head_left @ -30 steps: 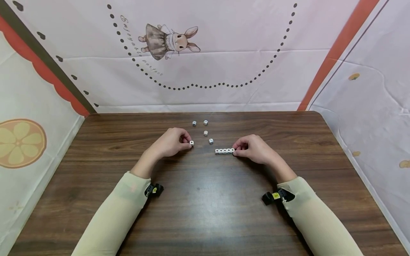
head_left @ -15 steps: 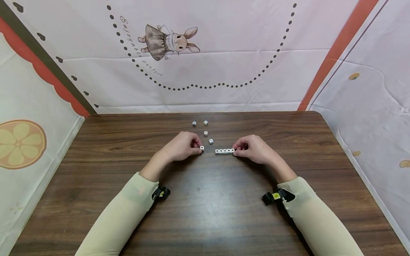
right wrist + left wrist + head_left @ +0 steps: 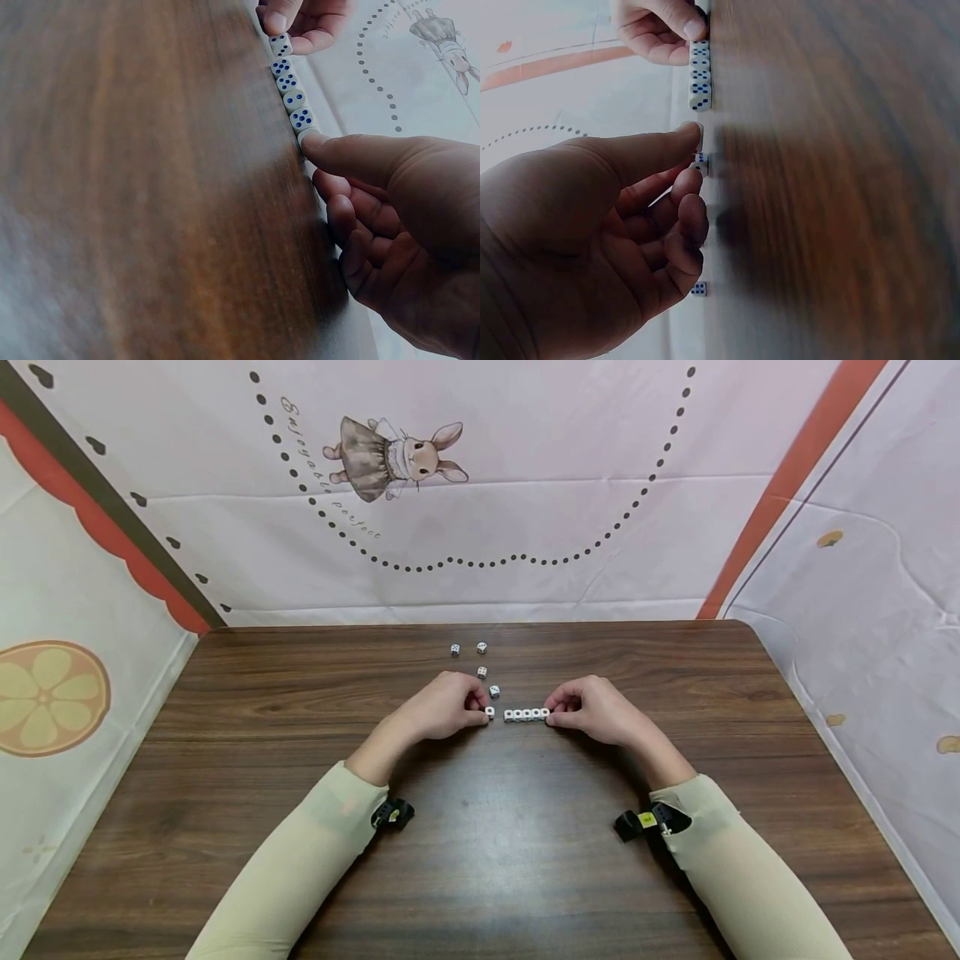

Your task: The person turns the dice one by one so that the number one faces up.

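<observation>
My left hand (image 3: 444,706) pinches a single white die (image 3: 490,713) between thumb and fingertips, just left of a straight row of dice (image 3: 527,715). In the right wrist view that die (image 3: 280,45) shows blue pips on its side, a narrow gap from the row. At the row's right end, my right hand (image 3: 596,710) pinches the last die (image 3: 545,714) with thumb and fingers. Its thumb covers most of this die (image 3: 305,138) in the right wrist view. Each die of the row has one large dot on top in the head view.
Behind the hands, several loose dice lie scattered: one (image 3: 494,692) near the left fingertips, another (image 3: 482,672) farther back, and two, a left die (image 3: 455,650) and a right die (image 3: 482,647), close to the far edge of the brown wooden table (image 3: 480,860). Printed cloth (image 3: 570,427) hangs behind.
My left hand has moved right and slightly nearer the body with its die, closing most of the distance to the row. My right hand and the row have stayed in place.
</observation>
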`<state>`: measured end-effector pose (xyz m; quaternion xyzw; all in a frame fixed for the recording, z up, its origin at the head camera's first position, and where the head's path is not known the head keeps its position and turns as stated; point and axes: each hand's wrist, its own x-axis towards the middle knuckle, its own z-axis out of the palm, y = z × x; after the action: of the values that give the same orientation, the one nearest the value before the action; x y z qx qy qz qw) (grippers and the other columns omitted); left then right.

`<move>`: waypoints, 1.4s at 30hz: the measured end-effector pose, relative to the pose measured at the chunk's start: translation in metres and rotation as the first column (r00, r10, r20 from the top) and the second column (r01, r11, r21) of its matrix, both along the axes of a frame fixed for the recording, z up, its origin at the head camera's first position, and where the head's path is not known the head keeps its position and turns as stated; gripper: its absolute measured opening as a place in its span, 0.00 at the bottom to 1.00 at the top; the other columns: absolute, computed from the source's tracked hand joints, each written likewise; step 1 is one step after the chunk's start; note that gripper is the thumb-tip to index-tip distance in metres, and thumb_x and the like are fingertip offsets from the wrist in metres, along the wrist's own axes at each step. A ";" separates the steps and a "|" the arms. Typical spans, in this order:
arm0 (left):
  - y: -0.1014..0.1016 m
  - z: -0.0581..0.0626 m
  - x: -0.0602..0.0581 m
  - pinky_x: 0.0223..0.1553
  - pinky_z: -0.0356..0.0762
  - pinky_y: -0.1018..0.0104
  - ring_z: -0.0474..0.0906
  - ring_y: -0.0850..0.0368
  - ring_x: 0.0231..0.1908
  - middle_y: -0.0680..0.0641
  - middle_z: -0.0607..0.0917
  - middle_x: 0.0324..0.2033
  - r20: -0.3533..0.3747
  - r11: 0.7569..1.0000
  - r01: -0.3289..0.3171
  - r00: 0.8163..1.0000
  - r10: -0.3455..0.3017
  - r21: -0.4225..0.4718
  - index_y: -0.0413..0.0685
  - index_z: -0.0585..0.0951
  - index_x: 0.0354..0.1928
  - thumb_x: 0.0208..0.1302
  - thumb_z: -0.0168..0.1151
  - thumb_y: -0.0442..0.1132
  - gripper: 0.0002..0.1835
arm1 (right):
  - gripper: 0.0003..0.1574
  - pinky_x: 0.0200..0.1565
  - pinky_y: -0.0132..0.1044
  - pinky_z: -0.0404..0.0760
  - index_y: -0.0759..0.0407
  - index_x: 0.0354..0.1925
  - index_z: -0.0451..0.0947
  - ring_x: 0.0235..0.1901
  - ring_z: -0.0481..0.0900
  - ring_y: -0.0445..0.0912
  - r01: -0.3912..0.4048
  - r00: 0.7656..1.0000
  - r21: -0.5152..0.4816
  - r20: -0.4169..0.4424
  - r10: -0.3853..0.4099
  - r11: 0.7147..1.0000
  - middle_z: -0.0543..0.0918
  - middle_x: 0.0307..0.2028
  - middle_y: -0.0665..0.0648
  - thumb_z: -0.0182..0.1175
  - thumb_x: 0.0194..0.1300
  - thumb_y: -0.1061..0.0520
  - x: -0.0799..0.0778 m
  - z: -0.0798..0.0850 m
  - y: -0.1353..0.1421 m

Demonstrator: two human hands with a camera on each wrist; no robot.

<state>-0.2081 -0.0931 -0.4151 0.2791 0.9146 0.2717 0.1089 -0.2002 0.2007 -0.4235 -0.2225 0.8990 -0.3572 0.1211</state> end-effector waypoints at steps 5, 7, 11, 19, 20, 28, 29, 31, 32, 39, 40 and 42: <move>0.006 0.000 -0.001 0.44 0.75 0.61 0.76 0.62 0.33 0.56 0.81 0.29 -0.007 1.000 0.012 1.000 -0.012 -0.014 0.50 0.86 0.36 0.65 0.76 0.40 0.06 | 0.05 0.39 0.42 0.77 0.54 0.41 0.89 0.33 0.79 0.44 -0.005 1.000 0.000 -0.002 0.005 1.000 0.85 0.31 0.46 0.74 0.68 0.56 0.000 0.000 0.000; 0.007 -0.001 -0.001 0.44 0.76 0.61 0.76 0.62 0.33 0.56 0.81 0.28 -0.006 1.000 0.014 1.000 -0.015 -0.017 0.50 0.86 0.36 0.65 0.76 0.40 0.06 | 0.05 0.39 0.42 0.77 0.54 0.42 0.89 0.33 0.79 0.44 -0.006 1.000 0.002 -0.002 0.006 1.000 0.85 0.31 0.46 0.74 0.68 0.56 0.000 0.000 0.000; 0.010 0.000 0.000 0.45 0.76 0.62 0.77 0.62 0.33 0.56 0.81 0.29 -0.004 1.000 0.015 1.000 -0.015 -0.023 0.49 0.86 0.37 0.65 0.76 0.40 0.06 | 0.05 0.39 0.42 0.77 0.55 0.42 0.89 0.33 0.79 0.44 -0.005 1.000 0.003 -0.002 0.005 1.000 0.85 0.31 0.46 0.74 0.68 0.56 0.000 0.000 -0.001; 0.014 0.000 0.001 0.45 0.77 0.62 0.77 0.61 0.34 0.54 0.82 0.30 0.009 0.999 0.020 1.000 -0.020 -0.033 0.47 0.86 0.39 0.66 0.76 0.39 0.07 | 0.04 0.38 0.41 0.77 0.54 0.41 0.89 0.32 0.78 0.44 -0.001 1.000 0.000 -0.002 0.001 1.000 0.85 0.30 0.46 0.75 0.68 0.57 0.000 -0.001 0.000; 0.015 0.000 0.001 0.45 0.77 0.62 0.77 0.61 0.34 0.54 0.82 0.30 0.013 0.999 0.018 1.000 -0.018 -0.034 0.47 0.86 0.39 0.67 0.76 0.39 0.07 | 0.04 0.38 0.41 0.77 0.54 0.41 0.89 0.32 0.78 0.44 -0.002 1.000 -0.001 -0.004 0.002 1.000 0.85 0.30 0.46 0.75 0.68 0.57 0.000 -0.001 0.000; 0.018 0.001 0.002 0.45 0.77 0.62 0.77 0.61 0.33 0.54 0.82 0.30 0.012 0.999 0.020 1.000 -0.020 -0.036 0.47 0.85 0.39 0.66 0.76 0.39 0.07 | 0.04 0.38 0.42 0.77 0.54 0.40 0.89 0.32 0.79 0.44 0.001 1.000 -0.003 -0.012 -0.001 1.000 0.85 0.30 0.46 0.75 0.67 0.57 0.000 -0.001 0.000; 0.018 0.001 0.002 0.45 0.77 0.62 0.77 0.61 0.33 0.54 0.82 0.29 0.012 0.999 0.020 1.000 -0.020 -0.037 0.47 0.85 0.39 0.66 0.76 0.39 0.07 | 0.04 0.38 0.42 0.77 0.54 0.40 0.89 0.32 0.79 0.44 0.002 1.000 -0.003 -0.010 -0.002 1.000 0.85 0.30 0.46 0.75 0.67 0.57 0.000 -0.001 0.000; 0.018 0.002 0.002 0.45 0.77 0.62 0.77 0.61 0.33 0.54 0.82 0.29 0.013 0.999 0.019 1.000 -0.019 -0.039 0.47 0.85 0.39 0.66 0.76 0.39 0.07 | 0.04 0.38 0.42 0.77 0.54 0.40 0.89 0.32 0.79 0.44 0.005 1.000 -0.003 -0.007 -0.005 1.000 0.85 0.30 0.46 0.75 0.68 0.57 -0.001 -0.002 0.000; 0.018 0.002 0.002 0.45 0.77 0.62 0.77 0.62 0.33 0.54 0.82 0.29 0.013 0.999 0.020 1.000 -0.019 -0.038 0.47 0.85 0.39 0.66 0.76 0.39 0.07 | 0.04 0.38 0.42 0.77 0.55 0.40 0.89 0.32 0.79 0.44 0.004 1.000 -0.002 -0.007 -0.004 1.000 0.85 0.30 0.46 0.75 0.68 0.57 -0.001 -0.002 0.000; 0.017 0.002 0.001 0.48 0.77 0.61 0.77 0.61 0.34 0.54 0.81 0.30 0.023 0.999 0.024 0.999 -0.023 -0.033 0.45 0.86 0.43 0.65 0.77 0.38 0.09 | 0.04 0.38 0.42 0.77 0.54 0.40 0.89 0.32 0.79 0.45 0.007 1.000 -0.004 -0.007 -0.007 1.000 0.85 0.30 0.46 0.75 0.67 0.57 -0.001 -0.001 -0.001; 0.016 0.003 0.001 0.48 0.77 0.61 0.77 0.61 0.34 0.54 0.81 0.30 0.030 0.999 0.023 0.999 -0.022 -0.030 0.45 0.86 0.43 0.65 0.77 0.38 0.10 | 0.04 0.38 0.42 0.77 0.54 0.40 0.89 0.32 0.79 0.45 0.006 1.000 -0.004 -0.006 -0.006 1.000 0.85 0.30 0.46 0.75 0.67 0.57 -0.001 -0.001 -0.001; 0.015 0.003 0.000 0.49 0.77 0.61 0.77 0.61 0.35 0.54 0.81 0.30 0.038 1.000 0.020 0.999 -0.019 -0.022 0.45 0.86 0.45 0.64 0.78 0.38 0.11 | 0.05 0.38 0.41 0.77 0.54 0.41 0.89 0.32 0.79 0.44 0.002 1.000 -0.003 -0.007 -0.002 1.000 0.85 0.30 0.46 0.75 0.67 0.56 -0.002 -0.001 0.000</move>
<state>-0.2079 -0.0786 -0.4120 0.2815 0.9126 0.2656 0.1320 -0.2017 0.2004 -0.4248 -0.2230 0.8992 -0.3577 0.1173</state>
